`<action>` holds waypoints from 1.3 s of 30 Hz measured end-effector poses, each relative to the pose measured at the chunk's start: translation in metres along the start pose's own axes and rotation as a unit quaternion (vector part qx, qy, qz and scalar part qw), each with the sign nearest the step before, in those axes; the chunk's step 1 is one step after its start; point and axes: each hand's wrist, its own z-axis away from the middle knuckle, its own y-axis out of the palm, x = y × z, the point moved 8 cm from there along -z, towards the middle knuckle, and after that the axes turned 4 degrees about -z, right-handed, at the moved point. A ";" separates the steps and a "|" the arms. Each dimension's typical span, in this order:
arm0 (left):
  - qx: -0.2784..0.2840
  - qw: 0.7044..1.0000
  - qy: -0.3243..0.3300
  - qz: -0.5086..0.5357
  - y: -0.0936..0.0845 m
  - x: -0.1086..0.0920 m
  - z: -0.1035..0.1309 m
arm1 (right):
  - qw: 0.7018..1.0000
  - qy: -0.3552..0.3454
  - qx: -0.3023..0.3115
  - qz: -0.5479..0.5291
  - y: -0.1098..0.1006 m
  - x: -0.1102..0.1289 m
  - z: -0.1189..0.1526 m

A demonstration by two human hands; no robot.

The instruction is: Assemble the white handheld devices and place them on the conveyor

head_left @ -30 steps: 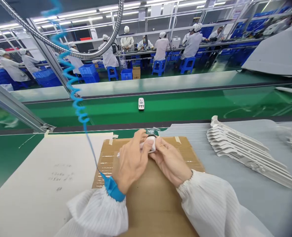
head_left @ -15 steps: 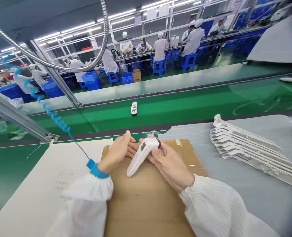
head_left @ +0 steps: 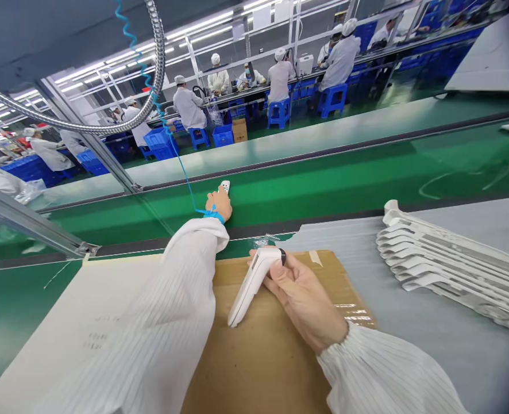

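Observation:
My right hand (head_left: 300, 290) is closed round the head of a white infrared thermometer (head_left: 254, 287). The thermometer's handle slants down to the left over a brown cardboard sheet (head_left: 258, 368). My left hand (head_left: 220, 203), with a blue wrist strap (head_left: 213, 214), is stretched out over the green conveyor belt (head_left: 306, 178). Its fingers are curled at a small white handheld device (head_left: 226, 186), whose lower part they hide. A coiled blue cord (head_left: 168, 132) runs up from the strap.
Several stacked white plastic strips (head_left: 448, 259) lie on grey foam sheeting (head_left: 349, 241) at right. White paper (head_left: 65, 322) is at left. A metal flexible hose (head_left: 159, 52) hangs overhead beside an aluminium post (head_left: 95, 144). Co-workers sit beyond the belt.
My left hand has gone from beside the thermometer forward to the device on the belt. The device has tilted. My right hand keeps the thermometer, now turned more side-on.

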 end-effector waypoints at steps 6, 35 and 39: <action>0.017 1.000 -0.007 -0.017 -0.031 0.020 0.031 | 1.000 -0.010 0.008 -0.008 0.001 0.000 -0.001; 0.048 0.966 0.042 0.250 -0.025 -0.017 0.246 | 0.993 0.073 -0.040 -0.084 0.014 -0.002 0.012; 0.148 0.898 0.002 0.415 -0.008 -0.017 0.243 | 0.999 0.032 0.006 -0.012 0.020 0.003 0.012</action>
